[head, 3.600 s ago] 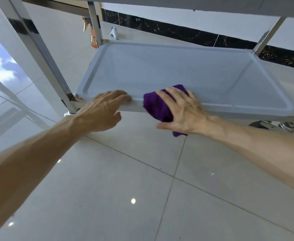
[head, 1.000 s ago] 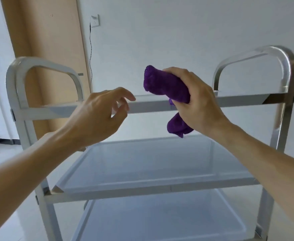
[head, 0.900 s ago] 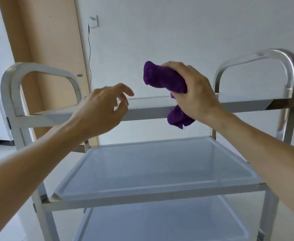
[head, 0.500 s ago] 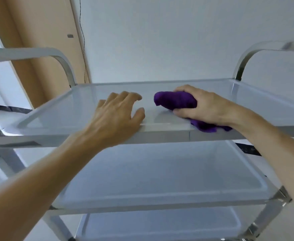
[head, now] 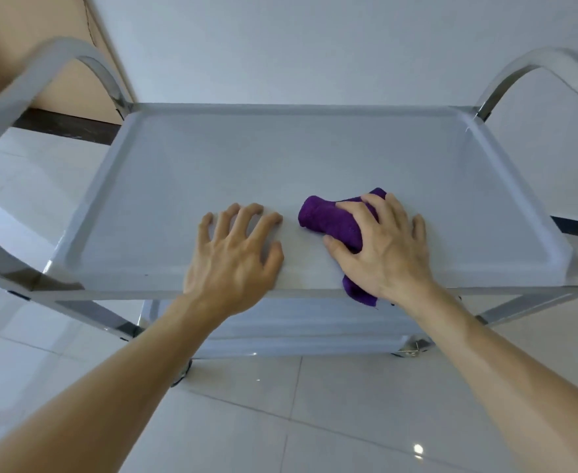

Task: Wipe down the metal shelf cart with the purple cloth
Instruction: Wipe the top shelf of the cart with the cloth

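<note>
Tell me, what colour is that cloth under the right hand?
Deep purple, plain with no pattern. The cloth shows best in the head view, under the right hand.

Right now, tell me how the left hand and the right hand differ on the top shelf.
The left hand is empty, fingers spread, flat on the top shelf; the right hand presses the purple cloth. The left sits nearer the shelf's middle, the right further right. Both rest palm down near the front edge.

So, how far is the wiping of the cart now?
Nothing visibly marks any shelf as finished. In hand: the right hand presses the purple cloth onto the top shelf near its front edge, while the left hand lies flat beside it. Left: most of this shelf, both handles and the frame.
</note>
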Motion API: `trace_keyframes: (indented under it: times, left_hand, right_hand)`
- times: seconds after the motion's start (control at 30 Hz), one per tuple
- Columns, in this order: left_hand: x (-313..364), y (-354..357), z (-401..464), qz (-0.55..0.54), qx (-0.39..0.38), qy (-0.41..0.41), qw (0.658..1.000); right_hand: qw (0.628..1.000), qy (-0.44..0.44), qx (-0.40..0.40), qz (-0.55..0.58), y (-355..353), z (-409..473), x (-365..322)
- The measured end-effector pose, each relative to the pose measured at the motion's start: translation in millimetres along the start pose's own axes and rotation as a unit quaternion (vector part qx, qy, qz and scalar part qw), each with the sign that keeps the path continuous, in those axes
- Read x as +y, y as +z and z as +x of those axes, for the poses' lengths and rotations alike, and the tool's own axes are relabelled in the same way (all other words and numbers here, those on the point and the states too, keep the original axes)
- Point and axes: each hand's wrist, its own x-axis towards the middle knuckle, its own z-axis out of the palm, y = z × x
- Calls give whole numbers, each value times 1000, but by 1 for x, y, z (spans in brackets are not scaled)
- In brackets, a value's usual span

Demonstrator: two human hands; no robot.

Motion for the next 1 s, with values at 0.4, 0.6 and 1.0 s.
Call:
trace_keyframes:
  times: [0.4, 0.6, 1.0]
  left_hand:
    - [-4, 13, 81, -4, -29, 46, 999]
    - [-1, 28, 144, -12, -22, 66, 997]
    - [37, 57, 278, -19, -19, 77, 997]
  right_hand:
    - [995, 64, 76, -32, 4, 49, 13]
    - [992, 75, 91, -52, 9, 99, 36]
    - [992, 88, 66, -67, 2, 219, 111]
